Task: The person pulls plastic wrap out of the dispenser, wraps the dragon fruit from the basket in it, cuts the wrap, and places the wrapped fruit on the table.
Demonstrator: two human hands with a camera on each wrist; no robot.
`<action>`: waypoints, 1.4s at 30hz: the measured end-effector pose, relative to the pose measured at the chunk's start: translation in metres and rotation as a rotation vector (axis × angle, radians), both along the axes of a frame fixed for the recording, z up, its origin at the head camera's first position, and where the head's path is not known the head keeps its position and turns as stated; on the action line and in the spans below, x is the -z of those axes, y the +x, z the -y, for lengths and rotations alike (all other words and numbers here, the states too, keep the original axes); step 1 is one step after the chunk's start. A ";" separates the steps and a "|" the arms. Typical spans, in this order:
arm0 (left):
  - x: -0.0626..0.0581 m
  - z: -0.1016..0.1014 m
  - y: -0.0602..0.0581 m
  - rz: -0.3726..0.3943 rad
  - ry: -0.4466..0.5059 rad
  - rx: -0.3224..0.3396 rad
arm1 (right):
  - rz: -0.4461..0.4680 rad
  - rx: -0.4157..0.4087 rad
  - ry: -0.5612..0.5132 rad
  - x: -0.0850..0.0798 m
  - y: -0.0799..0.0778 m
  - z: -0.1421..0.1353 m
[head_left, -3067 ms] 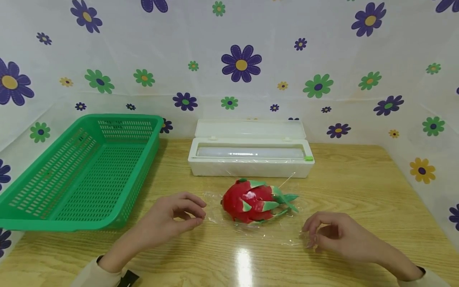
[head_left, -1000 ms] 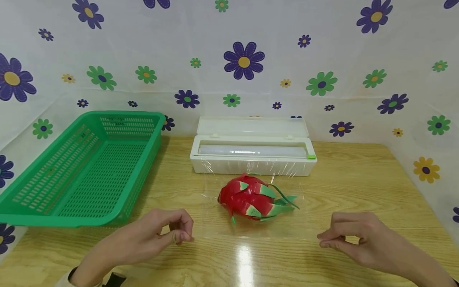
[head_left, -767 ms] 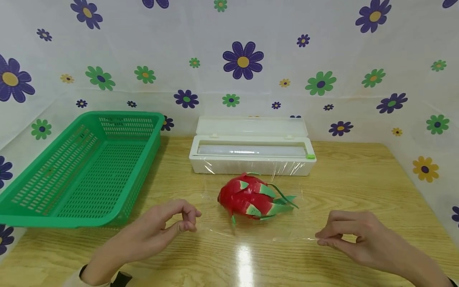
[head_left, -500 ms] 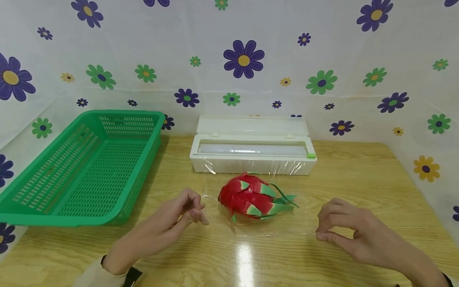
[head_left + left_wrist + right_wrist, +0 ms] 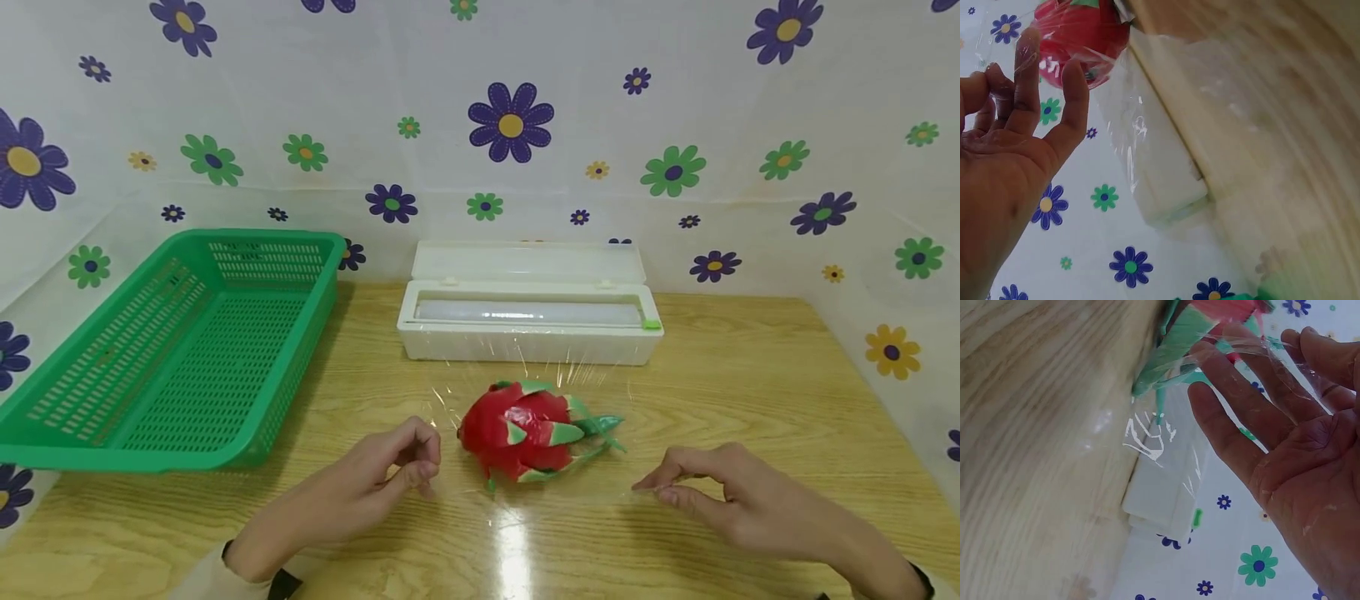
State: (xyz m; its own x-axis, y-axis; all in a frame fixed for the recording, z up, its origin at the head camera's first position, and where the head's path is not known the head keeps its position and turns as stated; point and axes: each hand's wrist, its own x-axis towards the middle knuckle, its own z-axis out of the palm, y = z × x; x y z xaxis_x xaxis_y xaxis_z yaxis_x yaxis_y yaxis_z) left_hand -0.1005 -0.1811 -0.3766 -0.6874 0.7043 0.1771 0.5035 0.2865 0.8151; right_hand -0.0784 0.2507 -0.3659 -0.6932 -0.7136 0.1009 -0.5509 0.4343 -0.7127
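Observation:
A red dragon fruit (image 5: 513, 437) with green-tipped scales lies on its side on the wooden table, its leafy end toward the right. Clear plastic wrap (image 5: 1157, 447) stretches from the white dispenser box (image 5: 525, 346) over the table around the fruit. My left hand (image 5: 371, 483), left of the fruit, pinches the near left part of the wrap between thumb and fingers; the left wrist view shows film across its fingertips (image 5: 1027, 47). On the other side, my right hand (image 5: 738, 504) pinches the near right corner. Film crosses its fingers in the right wrist view.
The dispenser's lid (image 5: 528, 262) stands raised behind the film roll (image 5: 528, 312), with a green cutter slide (image 5: 651, 325) at its right end. A green slotted basket (image 5: 292, 350) occupies the left side. A flower-printed cloth (image 5: 570, 125) hangs behind the table.
The dragon fruit has rolled a little toward me. Both hands have drawn inward from their wider spread a second ago, and the wrap between box and fruit is pulled into taut creases.

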 end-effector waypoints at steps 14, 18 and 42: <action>-0.017 0.013 0.003 -0.334 0.061 -0.019 | -0.157 0.064 -0.087 -0.019 0.002 -0.004; -0.021 0.011 0.003 -0.355 0.079 -0.016 | -0.199 0.096 -0.069 -0.022 0.004 -0.004; -0.016 0.007 -0.018 -0.247 0.137 -0.208 | -0.243 0.240 -0.109 -0.016 -0.013 0.000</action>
